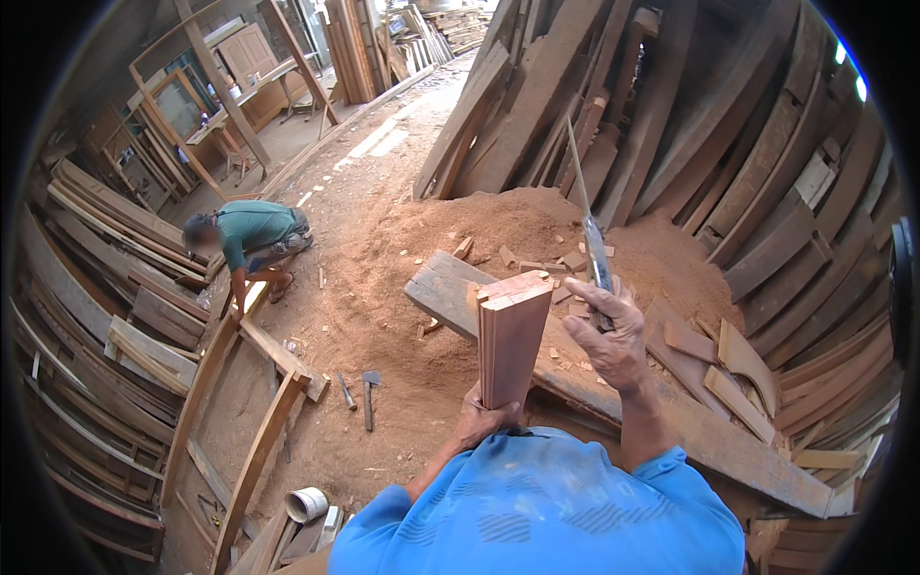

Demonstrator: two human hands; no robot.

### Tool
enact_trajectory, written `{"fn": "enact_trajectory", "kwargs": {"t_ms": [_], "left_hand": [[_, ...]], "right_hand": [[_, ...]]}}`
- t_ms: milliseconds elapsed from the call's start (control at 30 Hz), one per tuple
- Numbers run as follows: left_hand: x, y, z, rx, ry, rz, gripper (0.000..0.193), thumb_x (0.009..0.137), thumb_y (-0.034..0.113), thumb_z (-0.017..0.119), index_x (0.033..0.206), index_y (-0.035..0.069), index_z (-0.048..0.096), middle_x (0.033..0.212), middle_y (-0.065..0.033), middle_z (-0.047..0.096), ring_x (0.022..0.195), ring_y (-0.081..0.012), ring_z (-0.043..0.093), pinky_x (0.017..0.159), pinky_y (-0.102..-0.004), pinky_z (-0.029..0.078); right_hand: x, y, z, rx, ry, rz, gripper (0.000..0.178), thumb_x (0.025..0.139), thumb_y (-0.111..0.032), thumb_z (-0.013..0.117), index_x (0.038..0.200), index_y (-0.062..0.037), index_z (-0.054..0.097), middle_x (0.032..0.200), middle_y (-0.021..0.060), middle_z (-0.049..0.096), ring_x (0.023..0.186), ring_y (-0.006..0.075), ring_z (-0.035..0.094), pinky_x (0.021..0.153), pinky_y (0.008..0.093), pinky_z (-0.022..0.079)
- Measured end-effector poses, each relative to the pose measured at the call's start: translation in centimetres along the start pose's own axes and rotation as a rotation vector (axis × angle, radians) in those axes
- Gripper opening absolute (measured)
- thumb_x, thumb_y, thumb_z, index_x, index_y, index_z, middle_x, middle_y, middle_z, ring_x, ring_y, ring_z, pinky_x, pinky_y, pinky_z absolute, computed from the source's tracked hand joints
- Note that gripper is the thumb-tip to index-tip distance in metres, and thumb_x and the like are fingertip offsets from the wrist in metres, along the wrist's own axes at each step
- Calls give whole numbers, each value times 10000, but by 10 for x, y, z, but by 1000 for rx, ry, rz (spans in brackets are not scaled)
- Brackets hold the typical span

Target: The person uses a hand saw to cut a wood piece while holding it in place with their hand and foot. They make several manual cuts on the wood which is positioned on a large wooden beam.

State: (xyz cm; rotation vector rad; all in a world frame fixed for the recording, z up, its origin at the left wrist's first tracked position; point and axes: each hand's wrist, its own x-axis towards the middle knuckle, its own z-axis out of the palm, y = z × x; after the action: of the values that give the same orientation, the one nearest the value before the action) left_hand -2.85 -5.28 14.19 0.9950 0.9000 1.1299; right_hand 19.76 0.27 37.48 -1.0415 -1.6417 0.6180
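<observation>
Upright in front of me stands a reddish-brown wooden block (513,350), its upper end cut with notches and steps. My left hand (487,419) grips the block low down, close to my blue shirt. My right hand (613,335), just right of the block's top, is closed round the handle of a long, narrow machete-like blade (586,206) that points up and away. The blade is apart from the wood. Behind the block, a thick weathered plank (443,295) runs slantwise from far left to near right; whether the block rests on it is hidden.
Sawdust (517,216) and wood offcuts (565,261) lie beyond the plank. A hatchet (369,398) and a chisel-like tool (346,391) are on the ground. At left, another person (257,235) bends over a curved wooden frame (251,470). Boards (661,105) lean at right.
</observation>
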Motion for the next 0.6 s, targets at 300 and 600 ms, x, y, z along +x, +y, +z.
{"fn": "enact_trajectory", "kwargs": {"t_ms": [300,600], "left_hand": [[-1,8,11,38,-46,-35,418,866,6,809,1255,53,663,1123,-14,740,1032,-102,665,910,-312,558],[1,4,3,97,-32,-59,439,866,18,806,1277,53,654,1142,-17,736,1046,-107,660,924,-315,552]], "right_hand": [[13,3,6,-191,-63,-141,443,860,-159,844,1288,-104,744,1095,103,675,1073,301,561,991,443,459],[10,5,21,-98,12,-101,346,881,-135,828,1211,-90,734,1112,121,660,1078,289,567,964,427,464]]}}
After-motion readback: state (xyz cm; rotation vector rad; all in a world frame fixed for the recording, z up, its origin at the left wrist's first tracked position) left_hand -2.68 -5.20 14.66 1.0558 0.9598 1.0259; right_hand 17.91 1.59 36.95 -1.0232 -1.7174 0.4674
